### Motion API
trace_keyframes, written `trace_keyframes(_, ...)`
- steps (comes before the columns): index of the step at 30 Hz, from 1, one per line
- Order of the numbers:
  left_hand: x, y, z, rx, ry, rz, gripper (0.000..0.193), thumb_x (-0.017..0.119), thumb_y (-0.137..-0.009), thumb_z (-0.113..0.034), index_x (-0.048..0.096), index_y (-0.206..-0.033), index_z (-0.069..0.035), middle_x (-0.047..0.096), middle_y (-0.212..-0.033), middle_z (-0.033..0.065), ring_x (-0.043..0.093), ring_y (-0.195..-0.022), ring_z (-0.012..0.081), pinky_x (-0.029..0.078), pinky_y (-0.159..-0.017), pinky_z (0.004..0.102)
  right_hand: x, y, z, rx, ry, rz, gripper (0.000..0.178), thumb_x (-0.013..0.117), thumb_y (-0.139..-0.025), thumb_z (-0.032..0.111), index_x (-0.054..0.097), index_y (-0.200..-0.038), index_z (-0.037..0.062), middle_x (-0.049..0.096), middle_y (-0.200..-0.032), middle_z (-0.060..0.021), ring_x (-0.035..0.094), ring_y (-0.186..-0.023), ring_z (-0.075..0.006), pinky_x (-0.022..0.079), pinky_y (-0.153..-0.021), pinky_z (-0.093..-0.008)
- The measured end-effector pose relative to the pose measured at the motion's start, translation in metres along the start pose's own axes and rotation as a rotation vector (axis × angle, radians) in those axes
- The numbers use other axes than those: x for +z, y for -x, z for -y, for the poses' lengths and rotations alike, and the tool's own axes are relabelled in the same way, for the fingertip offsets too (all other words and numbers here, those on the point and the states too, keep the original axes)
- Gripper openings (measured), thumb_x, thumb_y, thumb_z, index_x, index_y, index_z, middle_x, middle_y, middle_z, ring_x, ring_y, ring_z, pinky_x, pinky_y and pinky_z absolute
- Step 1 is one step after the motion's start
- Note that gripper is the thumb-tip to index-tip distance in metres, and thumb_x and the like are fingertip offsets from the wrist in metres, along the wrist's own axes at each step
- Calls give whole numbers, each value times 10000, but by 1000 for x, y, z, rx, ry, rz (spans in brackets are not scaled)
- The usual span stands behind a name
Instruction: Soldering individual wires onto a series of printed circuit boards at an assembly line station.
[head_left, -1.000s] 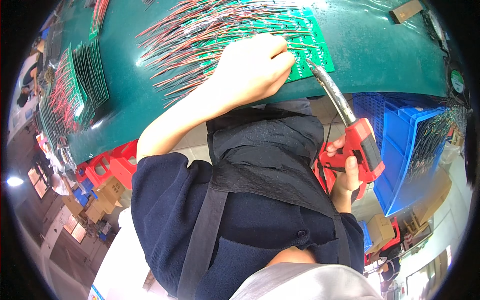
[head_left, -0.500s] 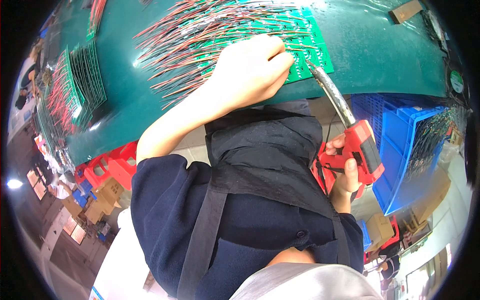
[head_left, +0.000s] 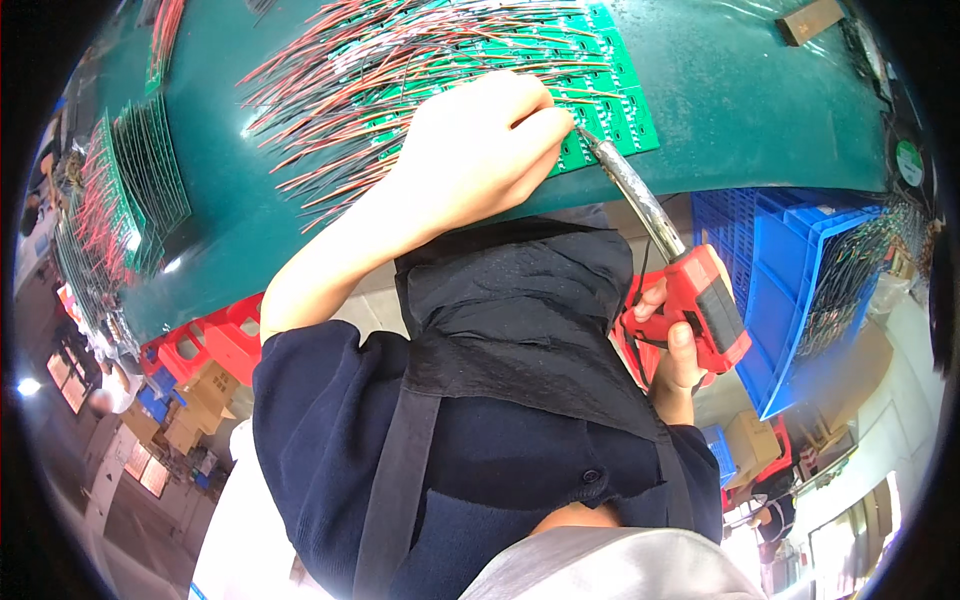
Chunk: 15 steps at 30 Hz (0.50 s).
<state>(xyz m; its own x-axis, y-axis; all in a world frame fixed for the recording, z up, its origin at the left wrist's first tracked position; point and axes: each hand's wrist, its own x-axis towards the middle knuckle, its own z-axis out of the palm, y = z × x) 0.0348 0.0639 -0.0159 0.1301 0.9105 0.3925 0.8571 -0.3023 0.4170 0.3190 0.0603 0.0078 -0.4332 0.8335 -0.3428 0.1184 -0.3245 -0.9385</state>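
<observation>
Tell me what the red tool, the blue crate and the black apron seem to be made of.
Red tool: probably smooth moulded plastic, bright and solid-coloured; its barrel looks like metal, silvery with dark stains.
Blue crate: likely plastic, from its solid colour and ribbed side.
Black apron: thin fabric, slightly sheeny and creased; fibre unclear.

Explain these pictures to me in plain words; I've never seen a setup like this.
There is no robot here: a person works with two bare hands. The view comes from a fisheye camera worn on the head, looking down, so straight edges bend. The right hand holds a red tool with a long metal barrel, its tip near the green circuit boards. The left hand is over those boards; whether it grips anything is hidden. Red and dark wires fan across them on the green table.
</observation>
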Motion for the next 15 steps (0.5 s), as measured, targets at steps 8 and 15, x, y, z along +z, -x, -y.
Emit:
trace_keyframes(8,-1,0,0,-3,11,-6,174,718,-731,-81,642,-887,-92,601,-803,50,615,-706,224,509,-588,315,-5,1,0,1,-183,-67,921,755,-755,366,266,-1395,-81,619,-927,-163,633,-809,-229,534,-719,-332)
trace_keyframes(15,3,-1,-1,-12,19,-46,95,654,-749,-109,572,-785,-77,528,-740,51,579,-691,226,486,-578,337,2,-3,12,-81,-10,-21,501,589,-826,370,538,-1007,-95,585,-865,-172,594,-732,-225,493,-679,-331)
